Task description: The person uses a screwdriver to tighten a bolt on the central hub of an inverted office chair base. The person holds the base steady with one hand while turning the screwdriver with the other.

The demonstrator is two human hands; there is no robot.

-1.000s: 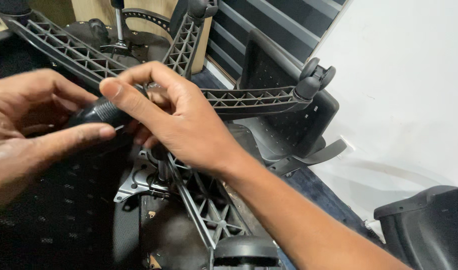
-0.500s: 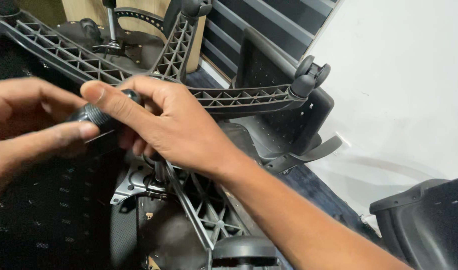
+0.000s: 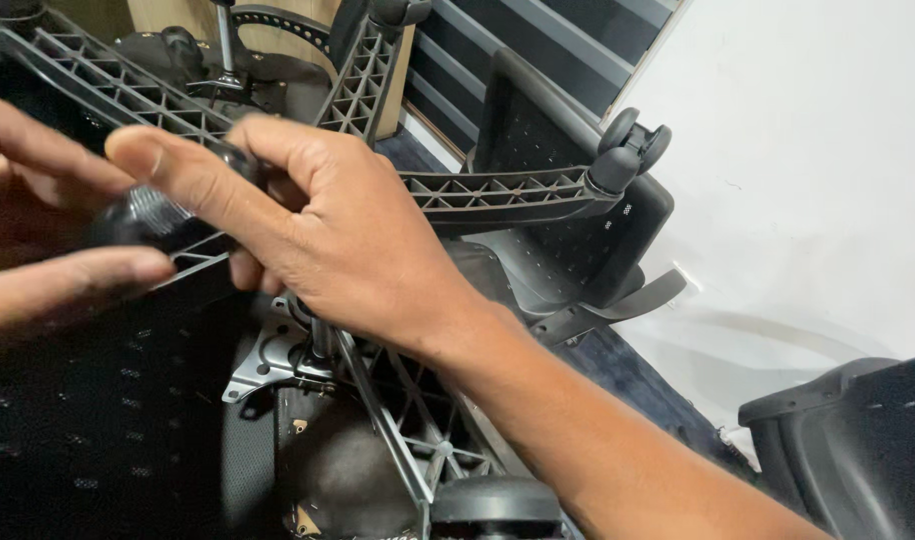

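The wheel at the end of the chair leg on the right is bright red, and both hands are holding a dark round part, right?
Not quite. In the head view the wheel on that chair leg is black, not red. The left hand and right hand do hold a dark round part.

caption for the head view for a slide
Both hands, left hand and right hand, grip a black caster over an upturned chair base.

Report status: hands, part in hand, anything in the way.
Left hand and right hand both gripping small black ribbed knob. Black ribbed plastic chair base right beneath. Nothing blocking.
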